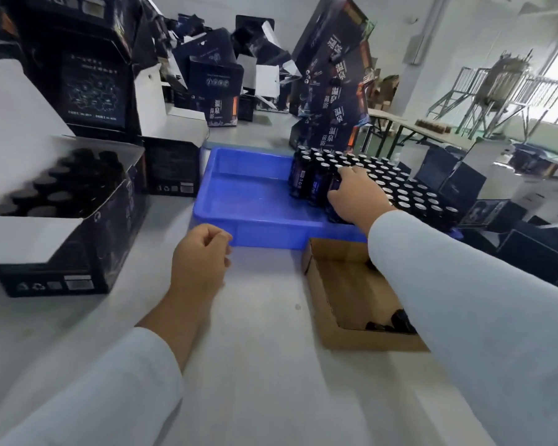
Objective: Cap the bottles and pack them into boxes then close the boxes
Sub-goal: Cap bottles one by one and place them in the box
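Blue tray (239, 201): right hand (358, 194) grips one uncapped bottle (334, 188); lift straight up, sparing neighbours; left hand (200, 252) loosely curled, empty.

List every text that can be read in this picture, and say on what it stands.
"温泉" over "苗浴": front of a small dark box behind the blue tray.
"温泉", repeated: sides of the tall leaning stack of dark boxes.
Recycling signs only: open box at left; its fine print is blurred.
Bottle labels: too small to read.
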